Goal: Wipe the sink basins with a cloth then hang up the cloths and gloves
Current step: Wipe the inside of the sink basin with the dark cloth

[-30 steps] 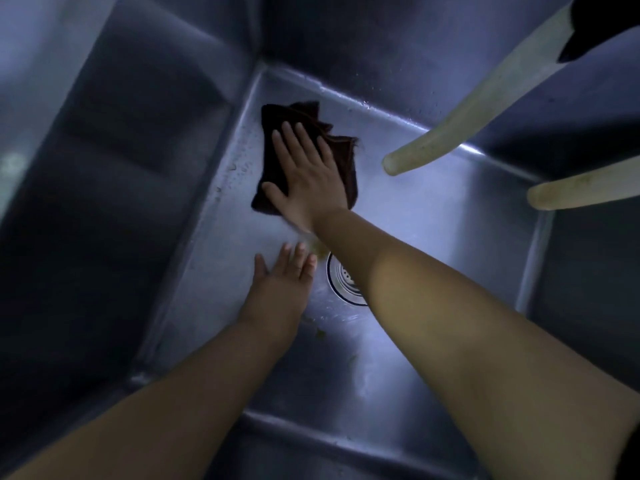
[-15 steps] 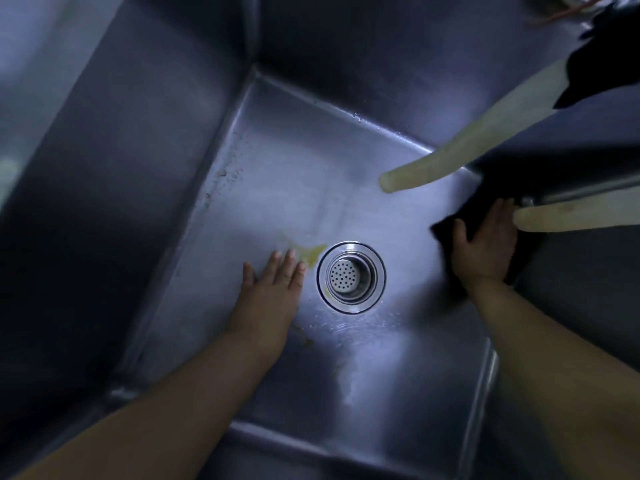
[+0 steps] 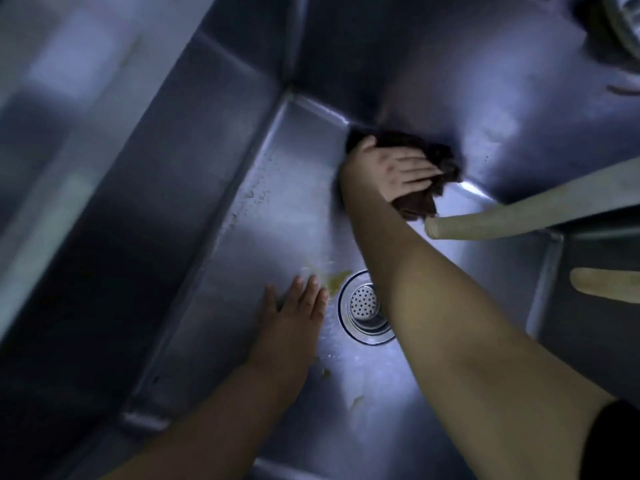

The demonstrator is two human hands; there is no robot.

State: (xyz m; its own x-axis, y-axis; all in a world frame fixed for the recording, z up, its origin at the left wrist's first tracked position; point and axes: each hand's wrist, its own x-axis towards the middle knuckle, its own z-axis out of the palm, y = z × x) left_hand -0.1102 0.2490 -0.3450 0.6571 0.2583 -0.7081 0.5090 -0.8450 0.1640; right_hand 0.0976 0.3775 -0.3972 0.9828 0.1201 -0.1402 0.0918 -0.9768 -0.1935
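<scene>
A deep steel sink basin (image 3: pixel 214 209) fills the view. My right hand (image 3: pixel 391 169) presses a dark brown cloth (image 3: pixel 438 157) flat against the basin floor where it meets the far wall, fingers straight and pointing right. My left hand (image 3: pixel 294 318) rests flat on the basin floor, fingers straight, just left of the round perforated drain strainer (image 3: pixel 363 306). A yellowish smear (image 3: pixel 337 278) lies on the floor between my left fingertips and the drain.
Two pale hoses reach in from the right: one hose (image 3: pixel 519 220) ends just right of the cloth, the other hose (image 3: pixel 606 284) lower down. A round metal object (image 3: pixel 623 26) shows at the top right corner. Small yellow bits (image 3: pixel 356 400) lie near the front.
My right hand has swept the cloth from the basin's right side back to the far wall near the middle. My left hand has stayed flat beside the drain.
</scene>
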